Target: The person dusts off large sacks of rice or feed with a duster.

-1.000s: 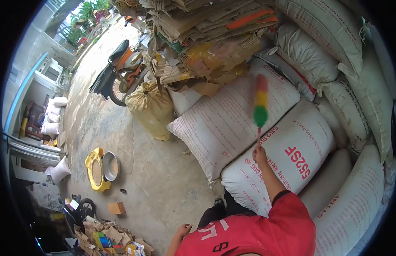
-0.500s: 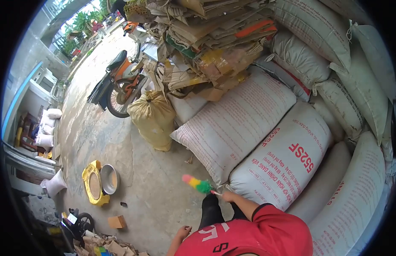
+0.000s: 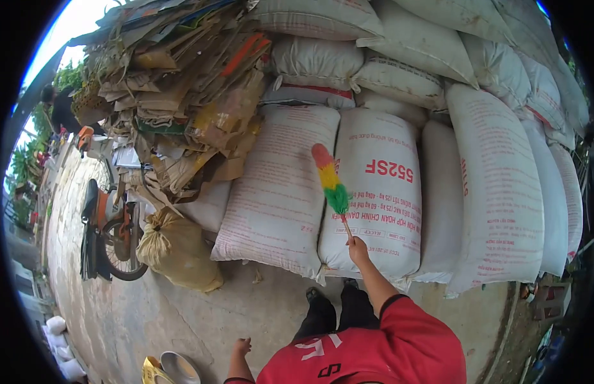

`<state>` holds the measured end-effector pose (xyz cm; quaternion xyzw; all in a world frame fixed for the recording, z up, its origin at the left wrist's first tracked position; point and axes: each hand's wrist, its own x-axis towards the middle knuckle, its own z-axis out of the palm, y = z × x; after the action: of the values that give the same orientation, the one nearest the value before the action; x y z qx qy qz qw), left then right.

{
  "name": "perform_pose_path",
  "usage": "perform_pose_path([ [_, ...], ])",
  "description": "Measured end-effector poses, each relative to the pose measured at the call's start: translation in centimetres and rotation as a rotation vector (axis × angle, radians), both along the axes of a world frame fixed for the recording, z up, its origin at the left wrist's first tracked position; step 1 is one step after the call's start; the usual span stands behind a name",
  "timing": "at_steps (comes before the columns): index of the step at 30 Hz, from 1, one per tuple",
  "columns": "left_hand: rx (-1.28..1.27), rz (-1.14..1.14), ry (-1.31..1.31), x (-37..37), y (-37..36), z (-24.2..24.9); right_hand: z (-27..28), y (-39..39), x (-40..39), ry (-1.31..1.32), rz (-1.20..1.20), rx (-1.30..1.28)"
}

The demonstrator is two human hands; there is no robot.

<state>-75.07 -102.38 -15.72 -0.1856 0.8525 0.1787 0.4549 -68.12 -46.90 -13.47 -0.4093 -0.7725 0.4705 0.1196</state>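
Note:
My right hand [image 3: 357,249] is closed round the thin handle of a feather duster [image 3: 329,178] with pink, yellow and green bands. The duster points up and away from me, its head overlapping two filled white sacks in this view. One sack [image 3: 271,185] is covered in small red print; the other sack [image 3: 380,169] bears a large red 552SF. Low on the left, my left hand [image 3: 242,346] hangs over the concrete floor, holding nothing, its fingers loosely bent and apart.
More filled sacks [image 3: 498,192] are stacked to the right and behind. A tall pile of flattened cardboard [image 3: 175,89] leans at the left, with a tied yellowish sack [image 3: 182,253] below it. An orange motorbike [image 3: 111,224] stands further left. A metal basin [image 3: 180,369] is at the bottom edge.
My view has turned right towards the sacks. My right hand has raised the duster from low over the floor to in front of the sacks. The left hand still hangs low.

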Motion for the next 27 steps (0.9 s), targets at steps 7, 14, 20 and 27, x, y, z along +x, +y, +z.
perform_pose_path([
  [7,0.126,-0.706,0.155,-11.4,11.1,0.4,-3.2,-13.2,24.1,-0.622,-0.606,-0.133],
  [14,0.241,-1.154,0.150,-8.1,25.8,5.7,-2.7,-21.5,36.8,-0.561,-0.785,-0.134],
  [20,0.504,-1.374,0.017,1.4,25.5,6.5,-0.3,-27.3,34.1,-0.304,-0.912,-0.069],
  [27,0.321,-1.439,-0.018,-2.6,18.5,6.4,-0.8,-35.8,32.1,-0.256,-0.729,-0.098],
])
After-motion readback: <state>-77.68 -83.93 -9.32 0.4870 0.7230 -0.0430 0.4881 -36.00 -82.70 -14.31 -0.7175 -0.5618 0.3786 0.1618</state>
